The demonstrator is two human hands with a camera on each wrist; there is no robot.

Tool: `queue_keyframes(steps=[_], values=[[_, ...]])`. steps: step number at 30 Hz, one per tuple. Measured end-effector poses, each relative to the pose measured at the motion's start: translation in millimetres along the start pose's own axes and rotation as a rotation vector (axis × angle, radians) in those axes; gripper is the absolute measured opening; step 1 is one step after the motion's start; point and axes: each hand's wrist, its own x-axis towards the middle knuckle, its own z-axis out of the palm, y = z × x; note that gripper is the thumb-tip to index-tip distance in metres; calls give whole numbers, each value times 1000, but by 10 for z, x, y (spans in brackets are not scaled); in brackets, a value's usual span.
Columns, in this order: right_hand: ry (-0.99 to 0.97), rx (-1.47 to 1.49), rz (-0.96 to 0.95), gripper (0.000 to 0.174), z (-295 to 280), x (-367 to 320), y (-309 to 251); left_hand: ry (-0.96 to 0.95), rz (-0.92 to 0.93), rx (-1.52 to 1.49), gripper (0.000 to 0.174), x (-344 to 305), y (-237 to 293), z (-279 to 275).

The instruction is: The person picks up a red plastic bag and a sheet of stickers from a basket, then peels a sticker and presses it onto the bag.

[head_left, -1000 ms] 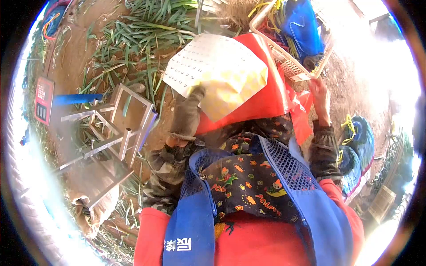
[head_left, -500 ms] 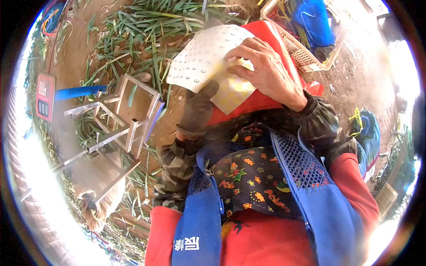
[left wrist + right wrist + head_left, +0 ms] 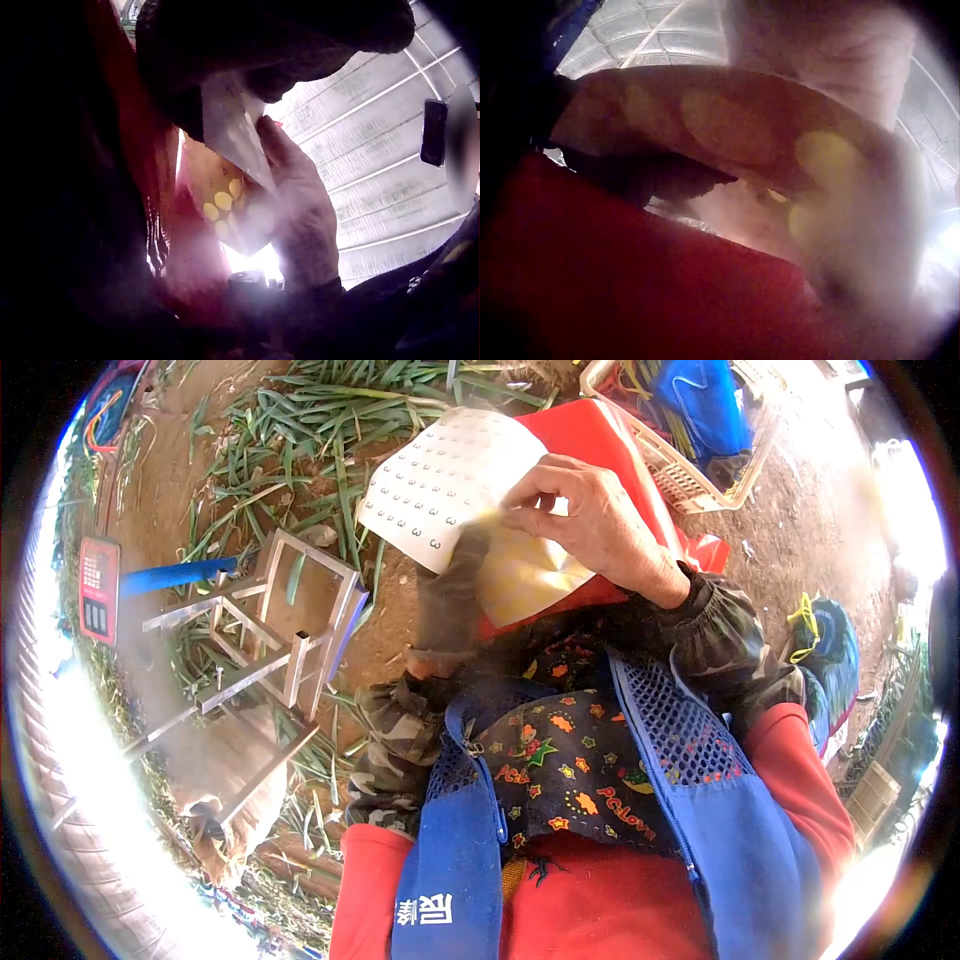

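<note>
Scale [image 3: 98,588], red, far left of the sticker sheet [image 3: 440,490], on dirt. Metal frame [image 3: 290,610] between scale and sheet, just left of it and lower. Green leaves [image 3: 300,450] scattered on the ground left of and behind the sheet. Sheet is white with rows of printed 3s and a yellow part on its right, held up in front of the person's chest. Left hand [image 3: 452,600], in a dark glove and blurred, grasps the sheet's lower edge from underneath; the left wrist view shows its fingers pinching the paper. Right hand [image 3: 590,525], bare, is on the sheet's right side, fingertips curled and pinching at the paper. Red bag [image 3: 590,440] lies directly behind the sheet. Basket [image 3: 690,480] with blue stuff inside is right of the sheet, farther back.
</note>
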Motion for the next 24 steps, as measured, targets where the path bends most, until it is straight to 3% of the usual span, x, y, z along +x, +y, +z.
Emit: queue_keyframes(steps=[6, 9, 12, 24], values=[[12, 127, 72, 13, 26, -23, 13, 23, 53, 113, 31, -13, -14, -24], [-67, 320, 253, 14, -23, -12, -20, 29, 58, 137, 28, -20, -15, -37], [-114, 516, 296, 15, -43, -2, -6, 54, -32, -22, 27, -56, 6, 15], [-174, 620, 341, 17, -44, -1, 63, 56, -25, -9, 29, -68, -1, 30]])
